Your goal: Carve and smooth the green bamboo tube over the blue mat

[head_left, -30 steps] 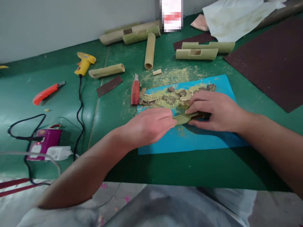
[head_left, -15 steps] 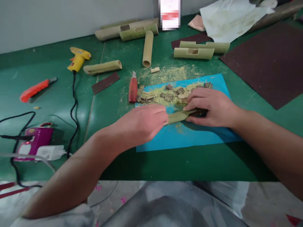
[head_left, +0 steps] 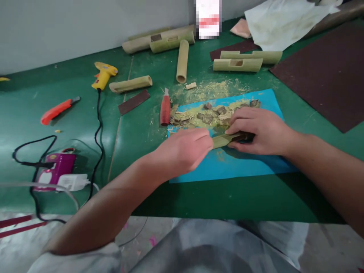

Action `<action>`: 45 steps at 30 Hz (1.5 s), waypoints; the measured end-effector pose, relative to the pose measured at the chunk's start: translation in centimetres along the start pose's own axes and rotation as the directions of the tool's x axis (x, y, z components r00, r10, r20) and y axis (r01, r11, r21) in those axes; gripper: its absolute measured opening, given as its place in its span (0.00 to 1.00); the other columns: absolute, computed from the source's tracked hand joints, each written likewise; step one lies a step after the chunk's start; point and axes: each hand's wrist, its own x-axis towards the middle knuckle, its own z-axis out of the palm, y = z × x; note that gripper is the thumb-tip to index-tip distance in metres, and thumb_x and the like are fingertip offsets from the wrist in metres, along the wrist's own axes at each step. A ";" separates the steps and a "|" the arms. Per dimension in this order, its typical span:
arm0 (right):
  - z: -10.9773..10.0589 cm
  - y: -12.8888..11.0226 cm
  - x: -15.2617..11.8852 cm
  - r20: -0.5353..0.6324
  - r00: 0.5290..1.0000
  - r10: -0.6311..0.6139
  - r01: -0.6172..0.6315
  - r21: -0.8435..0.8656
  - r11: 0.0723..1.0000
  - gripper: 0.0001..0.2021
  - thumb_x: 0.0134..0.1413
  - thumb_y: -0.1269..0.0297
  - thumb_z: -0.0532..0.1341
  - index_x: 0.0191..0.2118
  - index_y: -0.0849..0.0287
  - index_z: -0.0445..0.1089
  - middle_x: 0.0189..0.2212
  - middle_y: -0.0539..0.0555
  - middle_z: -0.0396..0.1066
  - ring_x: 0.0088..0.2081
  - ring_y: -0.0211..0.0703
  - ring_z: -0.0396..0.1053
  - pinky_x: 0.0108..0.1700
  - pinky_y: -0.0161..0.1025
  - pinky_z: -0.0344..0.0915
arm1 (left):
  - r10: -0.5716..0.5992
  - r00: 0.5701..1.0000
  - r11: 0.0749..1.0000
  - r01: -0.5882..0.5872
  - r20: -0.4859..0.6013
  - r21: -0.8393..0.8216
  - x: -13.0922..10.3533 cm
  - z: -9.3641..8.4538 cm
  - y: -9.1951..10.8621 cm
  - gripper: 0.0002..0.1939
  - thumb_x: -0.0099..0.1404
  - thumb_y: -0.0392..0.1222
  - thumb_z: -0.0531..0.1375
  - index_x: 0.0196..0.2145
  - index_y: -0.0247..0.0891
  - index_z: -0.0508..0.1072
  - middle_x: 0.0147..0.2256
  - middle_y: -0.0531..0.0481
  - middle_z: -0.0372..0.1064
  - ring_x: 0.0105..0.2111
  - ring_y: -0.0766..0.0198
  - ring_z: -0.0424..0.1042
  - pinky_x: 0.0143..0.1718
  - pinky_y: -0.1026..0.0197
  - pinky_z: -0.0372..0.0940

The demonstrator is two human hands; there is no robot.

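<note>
A bamboo piece (head_left: 222, 141) with a dark opening near its right end lies low over the blue sheet (head_left: 199, 173). My right hand (head_left: 256, 129) is closed around its right end, thumb below and fingers above. My left hand (head_left: 187, 148) is closed over its left part, fingers curled and knuckles up. Whether anything else sits under those left fingers is hidden. Just beyond the hands, bamboo shavings (head_left: 193, 113) and small dark brown scraps (head_left: 207, 119) cover the sheet's far part. A red-handled chisel-like tool (head_left: 165, 110) lies by the sheet's left edge.
Cut bamboo tubes (head_left: 239, 65) lie along the back, with a single tube (head_left: 182, 62) nearer. At left are a yellow glue gun (head_left: 104, 75), an orange utility knife (head_left: 58, 112), a purple power box (head_left: 61, 168) and cords. Dark brown sandpaper-like sheets (head_left: 327, 72) lie right.
My left hand has slid a little to the right along the bamboo, closer to my right hand. My right hand keeps its hold. The whole view has shifted slightly.
</note>
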 end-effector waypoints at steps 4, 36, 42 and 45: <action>0.0 0.1 -0.2 -0.022 1.000 0.001 -0.002 -0.014 1.000 0.07 0.61 0.55 0.64 0.37 0.52 0.73 0.38 0.55 0.77 0.42 0.52 0.74 0.39 0.46 0.67 | -0.032 0.999 0.999 0.031 0.007 0.011 0.3 0.3 0.4 0.16 0.77 0.35 0.50 0.36 0.36 0.75 0.33 0.47 0.72 0.32 0.61 0.71 0.33 0.60 0.64; 2.5 -5.9 1.3 -0.191 0.898 0.396 -0.440 -0.406 0.801 0.10 0.67 0.60 0.58 0.40 0.60 0.72 0.36 0.61 0.73 0.42 0.53 0.70 0.39 0.44 0.60 | -0.229 0.822 0.972 0.219 -0.521 -0.081 0.4 3.4 -1.2 0.04 0.74 0.37 0.63 0.41 0.38 0.80 0.38 0.48 0.82 0.40 0.62 0.83 0.44 0.63 0.77; 1.9 -6.2 0.6 -0.114 0.906 0.407 -0.420 -0.347 0.838 0.08 0.63 0.63 0.59 0.40 0.61 0.73 0.38 0.62 0.75 0.42 0.52 0.71 0.40 0.44 0.60 | -0.263 0.826 0.964 0.243 -0.498 -0.106 0.1 3.5 -1.6 0.05 0.74 0.37 0.62 0.41 0.38 0.80 0.39 0.48 0.83 0.41 0.62 0.83 0.46 0.63 0.77; 1.5 -6.7 0.1 -0.067 0.887 0.457 -0.451 -0.346 0.823 0.07 0.60 0.64 0.60 0.39 0.60 0.73 0.36 0.60 0.75 0.39 0.50 0.72 0.36 0.43 0.59 | -0.259 0.818 0.966 0.234 -0.514 -0.113 0.2 3.4 -1.8 0.06 0.74 0.36 0.62 0.42 0.37 0.80 0.40 0.47 0.82 0.41 0.61 0.83 0.47 0.62 0.77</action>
